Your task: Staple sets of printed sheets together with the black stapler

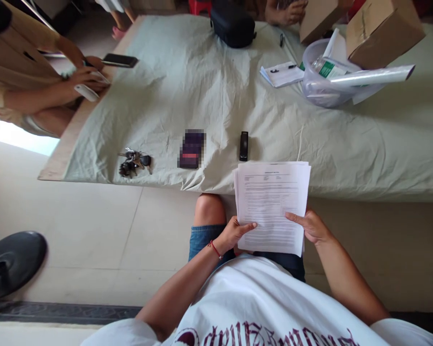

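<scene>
A stack of printed white papers [270, 202] is held over my lap, its top edge at the front edge of the cloth-covered table [187, 81]. My left hand [234, 233] grips the stack's lower left corner, thumb on top. My right hand [312, 226] holds the lower right edge. On the cloth just beyond the papers lies a small black stapler [243, 145].
A bunch of keys [134, 162] and a dark blurred card [191, 149] lie near the front edge. Far right stand a clear plastic tub [319, 79], a cardboard box [382, 29] and a notepad [283, 73]. Another person's hands [88, 77] hold phones at the left. A black bag [233, 24] sits at the back.
</scene>
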Demonstrator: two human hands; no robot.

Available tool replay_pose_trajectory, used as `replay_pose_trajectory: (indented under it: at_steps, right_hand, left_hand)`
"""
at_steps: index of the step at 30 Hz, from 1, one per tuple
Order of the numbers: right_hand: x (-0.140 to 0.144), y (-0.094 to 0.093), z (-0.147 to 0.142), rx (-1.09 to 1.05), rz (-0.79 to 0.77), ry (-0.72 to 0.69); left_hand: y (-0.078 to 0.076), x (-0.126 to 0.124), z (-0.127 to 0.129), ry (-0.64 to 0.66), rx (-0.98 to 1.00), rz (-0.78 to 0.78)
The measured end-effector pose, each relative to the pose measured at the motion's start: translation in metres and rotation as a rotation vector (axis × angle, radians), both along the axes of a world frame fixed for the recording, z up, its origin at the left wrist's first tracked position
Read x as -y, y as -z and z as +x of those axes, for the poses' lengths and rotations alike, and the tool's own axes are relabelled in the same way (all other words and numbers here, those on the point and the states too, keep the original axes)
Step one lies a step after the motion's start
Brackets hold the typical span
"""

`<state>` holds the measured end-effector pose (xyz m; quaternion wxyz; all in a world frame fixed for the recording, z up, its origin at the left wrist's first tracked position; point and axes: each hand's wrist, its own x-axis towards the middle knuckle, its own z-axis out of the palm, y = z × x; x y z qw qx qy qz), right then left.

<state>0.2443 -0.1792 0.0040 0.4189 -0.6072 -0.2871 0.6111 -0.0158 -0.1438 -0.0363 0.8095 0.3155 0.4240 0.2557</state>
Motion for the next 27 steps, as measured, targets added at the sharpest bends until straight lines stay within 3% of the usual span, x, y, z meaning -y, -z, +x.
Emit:
replay_pose_trajectory:
  at_steps: [4, 8, 9, 11, 14, 17, 19, 22, 24, 27]
  right_hand:
    - [-0.002, -0.010, 0.008, 0.060, 0.084, 0.060]
    - [-0.001, -0.041, 0.018, 0.252, 0.271, 0.180]
    - [0.000, -0.051, 0.021, 0.316, 0.315, 0.152]
    - [0.002, -0.066, 0.027, 0.392, 0.372, -0.046]
    - [0.005, -0.073, 0.036, 0.407, 0.347, -0.224]
    - [0.007, -0.065, 0.041, 0.417, 0.231, -0.265]
    - [0.007, -0.059, 0.043, 0.429, 0.248, -0.297]
    - [0.009, -0.054, 0.042, 0.448, 0.302, -0.325]
    - [0.009, -0.051, 0.042, 0.492, 0.257, -0.336]
    - [0.012, -0.045, 0.042, 0.587, 0.183, -0.226]
  left_hand:
    - [-0.022, -0.023, -0.001, 0.117, -0.088, 0.277]
    - [-0.060, -0.045, 0.000, 0.120, -0.095, 0.584]
    - [-0.069, -0.049, 0.001, 0.127, -0.082, 0.674]
    - [-0.081, -0.057, 0.002, 0.212, -0.018, 0.864]
    - [-0.080, -0.065, 0.006, 0.260, 0.024, 0.985]
    - [-0.066, -0.068, 0.012, 0.291, -0.066, 0.968]
    - [-0.059, -0.067, 0.016, 0.351, -0.071, 1.005]
    - [-0.058, -0.066, 0.022, 0.404, -0.034, 1.125]
    - [-0.060, -0.066, 0.025, 0.419, -0.073, 1.151]
    - [-0.062, -0.063, 0.025, 0.406, -0.172, 1.011]
